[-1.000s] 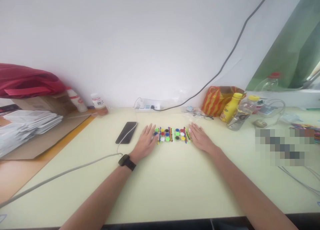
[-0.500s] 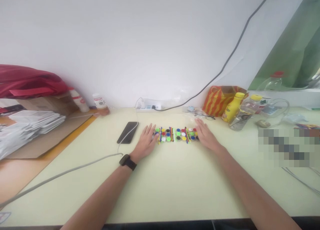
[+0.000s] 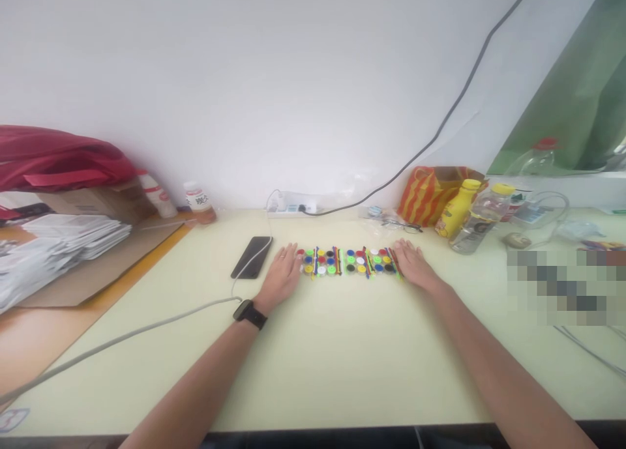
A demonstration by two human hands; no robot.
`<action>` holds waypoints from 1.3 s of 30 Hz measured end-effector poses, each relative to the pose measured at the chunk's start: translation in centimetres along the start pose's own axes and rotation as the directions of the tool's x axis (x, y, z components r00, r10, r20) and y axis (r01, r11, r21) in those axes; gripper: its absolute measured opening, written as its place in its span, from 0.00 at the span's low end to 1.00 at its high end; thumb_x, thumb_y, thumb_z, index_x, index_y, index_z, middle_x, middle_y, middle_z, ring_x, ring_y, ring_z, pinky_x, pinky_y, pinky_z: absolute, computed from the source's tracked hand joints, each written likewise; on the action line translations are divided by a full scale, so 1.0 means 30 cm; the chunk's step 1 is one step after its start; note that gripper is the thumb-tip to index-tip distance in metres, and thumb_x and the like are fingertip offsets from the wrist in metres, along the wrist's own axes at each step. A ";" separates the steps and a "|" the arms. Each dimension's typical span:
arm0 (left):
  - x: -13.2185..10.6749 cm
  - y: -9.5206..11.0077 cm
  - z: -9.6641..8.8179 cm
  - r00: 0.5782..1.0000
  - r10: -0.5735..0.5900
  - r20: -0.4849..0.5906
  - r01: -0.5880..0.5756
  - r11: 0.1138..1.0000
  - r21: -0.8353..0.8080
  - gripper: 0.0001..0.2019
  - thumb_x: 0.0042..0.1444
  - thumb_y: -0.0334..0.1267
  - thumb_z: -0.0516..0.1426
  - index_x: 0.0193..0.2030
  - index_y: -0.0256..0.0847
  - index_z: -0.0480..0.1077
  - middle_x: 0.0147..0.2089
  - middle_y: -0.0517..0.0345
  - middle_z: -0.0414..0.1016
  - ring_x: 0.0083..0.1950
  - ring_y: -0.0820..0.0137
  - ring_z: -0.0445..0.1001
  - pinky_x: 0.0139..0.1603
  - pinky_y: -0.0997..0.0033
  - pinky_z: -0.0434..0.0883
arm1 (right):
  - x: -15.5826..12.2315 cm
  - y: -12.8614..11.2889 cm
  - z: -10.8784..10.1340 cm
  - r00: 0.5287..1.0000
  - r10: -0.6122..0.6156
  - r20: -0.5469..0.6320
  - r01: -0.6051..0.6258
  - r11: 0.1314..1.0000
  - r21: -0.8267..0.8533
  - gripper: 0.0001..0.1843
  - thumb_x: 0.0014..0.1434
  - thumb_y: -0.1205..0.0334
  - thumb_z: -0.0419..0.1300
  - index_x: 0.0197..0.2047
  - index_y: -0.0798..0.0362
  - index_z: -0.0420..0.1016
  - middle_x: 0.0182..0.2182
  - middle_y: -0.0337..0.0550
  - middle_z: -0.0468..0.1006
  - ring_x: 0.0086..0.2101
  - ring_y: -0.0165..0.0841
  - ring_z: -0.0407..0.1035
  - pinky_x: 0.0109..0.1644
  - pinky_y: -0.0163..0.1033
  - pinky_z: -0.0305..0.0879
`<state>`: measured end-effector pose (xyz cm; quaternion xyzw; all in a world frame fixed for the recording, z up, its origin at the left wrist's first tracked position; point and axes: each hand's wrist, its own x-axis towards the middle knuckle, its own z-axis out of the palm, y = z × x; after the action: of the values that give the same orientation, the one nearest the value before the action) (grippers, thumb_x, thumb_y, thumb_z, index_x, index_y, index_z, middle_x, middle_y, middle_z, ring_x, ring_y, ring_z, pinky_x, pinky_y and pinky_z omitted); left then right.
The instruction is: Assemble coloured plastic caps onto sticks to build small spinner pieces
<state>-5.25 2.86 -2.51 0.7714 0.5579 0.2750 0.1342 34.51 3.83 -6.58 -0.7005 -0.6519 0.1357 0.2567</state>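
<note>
Several small round pots with coloured lids (image 3: 351, 260) stand in a tight block on the table, in red, green, yellow, blue, white and black. Bundles of thin coloured sticks or ties (image 3: 337, 261) lie upright between the groups of pots. My left hand (image 3: 281, 272) rests flat, fingers stretched out, along the left end of the block. At the right end my right hand (image 3: 413, 264) lies with its fingers extended beside another coloured bundle. Neither hand grips anything. Whether the fingertips touch the block is too small to tell.
A black phone (image 3: 252, 257) with a cable lies left of my left hand. Behind are a power strip (image 3: 293, 204) and glasses (image 3: 401, 225). Bottles (image 3: 479, 219) and a striped bag (image 3: 424, 198) stand back right; white packets (image 3: 78, 237) lie on cardboard at left.
Both hands have moved outward slightly, the left to the left and the right to the right. More of the pots at both ends and the right-hand bundle now show.
</note>
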 end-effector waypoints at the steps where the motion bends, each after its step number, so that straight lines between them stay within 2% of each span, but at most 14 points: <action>1: 0.000 0.001 -0.001 1.000 -0.009 0.008 0.009 1.000 0.004 0.30 0.74 0.54 0.40 0.74 0.39 0.57 0.77 0.45 0.54 0.79 0.55 0.50 0.78 0.46 0.51 | 0.000 0.000 0.002 1.000 -0.006 0.006 0.006 1.000 -0.012 0.42 0.72 0.40 0.30 0.75 0.56 0.57 0.75 0.51 0.51 0.74 0.45 0.41 0.76 0.60 0.32; 4: -0.005 0.012 -0.006 0.999 -0.001 0.039 0.000 1.000 0.024 0.31 0.73 0.55 0.39 0.75 0.40 0.55 0.77 0.47 0.53 0.79 0.54 0.47 0.78 0.46 0.49 | -0.007 -0.010 0.008 0.999 -0.021 0.028 0.022 0.999 -0.047 0.42 0.72 0.40 0.31 0.75 0.56 0.57 0.75 0.51 0.51 0.74 0.46 0.41 0.76 0.61 0.29; 10: -0.020 0.021 -0.006 0.997 0.040 0.059 -0.045 0.995 0.086 0.30 0.73 0.57 0.41 0.76 0.49 0.54 0.78 0.54 0.51 0.80 0.51 0.44 0.76 0.43 0.51 | -0.016 -0.034 0.019 0.999 -0.035 0.041 0.038 0.996 -0.086 0.41 0.72 0.40 0.31 0.75 0.56 0.56 0.75 0.50 0.50 0.74 0.45 0.41 0.76 0.61 0.29; 16: -0.019 0.010 -0.001 0.998 0.028 0.058 -0.033 0.995 0.093 0.30 0.73 0.57 0.41 0.76 0.48 0.54 0.78 0.53 0.52 0.79 0.50 0.46 0.75 0.42 0.52 | -0.017 -0.037 0.011 0.999 -0.027 0.038 0.030 0.996 -0.087 0.41 0.71 0.40 0.30 0.76 0.55 0.55 0.75 0.50 0.50 0.74 0.44 0.41 0.76 0.60 0.30; 23: -0.007 -0.002 0.003 0.999 0.039 -0.003 -0.039 0.999 0.022 0.28 0.74 0.50 0.39 0.74 0.42 0.57 0.77 0.48 0.56 0.78 0.56 0.51 0.77 0.46 0.51 | -0.018 -0.043 0.003 0.999 -0.020 0.044 0.023 0.998 -0.063 0.42 0.71 0.39 0.30 0.76 0.56 0.54 0.75 0.51 0.50 0.74 0.46 0.40 0.76 0.62 0.29; 27: -0.001 -0.003 -0.006 0.996 0.056 -0.074 -0.057 0.998 -0.020 0.26 0.74 0.46 0.39 0.72 0.39 0.59 0.73 0.44 0.63 0.75 0.56 0.58 0.76 0.46 0.56 | -0.017 -0.046 -0.001 0.999 -0.014 0.031 0.015 0.999 -0.034 0.43 0.71 0.38 0.30 0.76 0.57 0.54 0.75 0.51 0.49 0.74 0.46 0.40 0.76 0.61 0.29; 32: -0.003 0.013 -0.023 0.989 0.047 -0.144 -0.055 0.997 -0.051 0.22 0.73 0.43 0.43 0.67 0.40 0.64 0.66 0.44 0.71 0.69 0.56 0.65 0.72 0.48 0.62 | -0.020 -0.051 -0.003 1.000 -0.006 0.001 0.006 1.000 0.016 0.43 0.71 0.38 0.32 0.75 0.57 0.56 0.75 0.52 0.51 0.74 0.47 0.41 0.76 0.62 0.28; 39: -0.002 0.027 -0.022 0.984 0.069 -0.164 -0.080 0.995 -0.057 0.20 0.73 0.45 0.46 0.64 0.41 0.67 0.65 0.46 0.72 0.69 0.56 0.65 0.72 0.48 0.61 | -0.017 -0.052 -0.061 0.989 0.052 -0.138 -0.038 0.994 0.106 0.43 0.72 0.39 0.29 0.75 0.57 0.56 0.74 0.52 0.55 0.73 0.44 0.45 0.77 0.56 0.34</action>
<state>-5.00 2.46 -1.60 0.7622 0.5286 0.3594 0.1025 34.10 3.01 -4.29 -0.7088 -0.6082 0.1252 0.3346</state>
